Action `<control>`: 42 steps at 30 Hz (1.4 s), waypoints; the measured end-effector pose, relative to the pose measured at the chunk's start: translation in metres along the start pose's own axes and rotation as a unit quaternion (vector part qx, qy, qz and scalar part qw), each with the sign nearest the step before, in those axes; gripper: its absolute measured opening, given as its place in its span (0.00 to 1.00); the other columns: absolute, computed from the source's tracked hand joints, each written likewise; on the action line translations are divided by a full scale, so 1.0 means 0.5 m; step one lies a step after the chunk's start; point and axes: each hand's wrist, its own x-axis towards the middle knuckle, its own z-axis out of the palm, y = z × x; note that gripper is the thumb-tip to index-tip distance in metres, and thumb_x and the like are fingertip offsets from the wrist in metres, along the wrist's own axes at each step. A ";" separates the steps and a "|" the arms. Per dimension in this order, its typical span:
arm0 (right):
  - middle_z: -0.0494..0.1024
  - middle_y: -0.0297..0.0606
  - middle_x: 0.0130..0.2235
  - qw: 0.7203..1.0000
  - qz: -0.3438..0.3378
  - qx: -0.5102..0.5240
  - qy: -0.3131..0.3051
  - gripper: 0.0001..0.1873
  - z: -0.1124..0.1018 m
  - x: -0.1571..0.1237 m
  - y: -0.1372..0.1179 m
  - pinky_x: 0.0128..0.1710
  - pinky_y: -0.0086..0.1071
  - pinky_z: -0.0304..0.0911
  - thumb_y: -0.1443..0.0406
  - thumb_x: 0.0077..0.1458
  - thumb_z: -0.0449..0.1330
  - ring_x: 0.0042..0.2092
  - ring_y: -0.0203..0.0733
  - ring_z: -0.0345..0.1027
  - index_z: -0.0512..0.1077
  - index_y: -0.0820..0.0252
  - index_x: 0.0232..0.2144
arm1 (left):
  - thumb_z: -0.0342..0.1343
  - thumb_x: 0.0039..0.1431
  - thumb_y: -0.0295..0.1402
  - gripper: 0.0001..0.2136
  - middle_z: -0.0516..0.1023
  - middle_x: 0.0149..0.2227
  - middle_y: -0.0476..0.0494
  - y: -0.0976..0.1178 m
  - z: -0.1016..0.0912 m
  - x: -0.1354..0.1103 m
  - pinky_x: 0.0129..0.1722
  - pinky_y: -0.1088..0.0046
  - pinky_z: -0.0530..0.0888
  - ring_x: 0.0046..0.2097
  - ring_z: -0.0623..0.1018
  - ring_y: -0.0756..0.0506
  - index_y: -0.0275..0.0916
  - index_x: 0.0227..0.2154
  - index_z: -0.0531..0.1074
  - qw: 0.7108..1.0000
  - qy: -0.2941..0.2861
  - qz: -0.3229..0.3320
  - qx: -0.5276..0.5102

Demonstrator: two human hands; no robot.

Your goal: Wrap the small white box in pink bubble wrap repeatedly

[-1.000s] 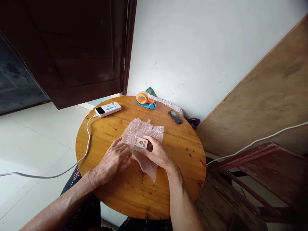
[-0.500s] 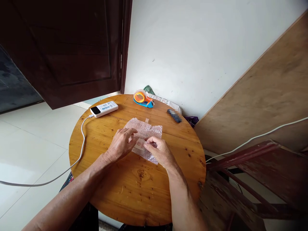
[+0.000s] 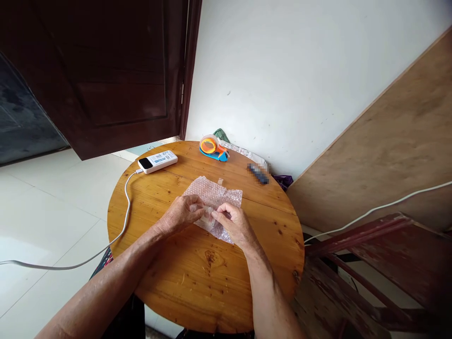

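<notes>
A sheet of clear bubble wrap [image 3: 208, 189] lies spread on the round wooden table, its far part flat. Over its near part my left hand [image 3: 184, 210] is closed, thumb and fingers pinched together at the wrap's left side. Opposite it, my right hand [image 3: 233, 221] pinches with thumb and forefinger at the middle of the sheet. Between the fingertips a pale, small flat item [image 3: 207, 217] shows partly; plastic and fingers cover the rest, and its kind is unclear.
The wooden table [image 3: 197, 292] bears a white power bank [image 3: 157, 161] with a cable [image 3: 124, 221], an orange and blue tape dispenser [image 3: 213, 148], and a blurred dark object [image 3: 257, 173]. A small tape piece [image 3: 220, 181] touches the wrap's far edge. A red-brown wooden chair [image 3: 381, 245] stands at right.
My left hand's fingers have drawn down and closed at the wrap. The pale item, plainer before, is now more covered. The whole view has shifted slightly.
</notes>
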 end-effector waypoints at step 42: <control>0.75 0.41 0.41 0.890 -0.206 -0.405 -0.040 0.13 0.022 -0.035 -0.081 0.46 0.42 0.51 0.67 0.62 0.56 0.43 0.46 0.64 0.75 0.49 0.47 | 0.59 0.51 0.44 0.23 0.80 0.35 0.41 -0.026 -0.079 -0.036 0.31 0.71 0.68 0.34 0.78 0.42 0.35 0.48 0.73 0.963 0.069 -0.176 0.193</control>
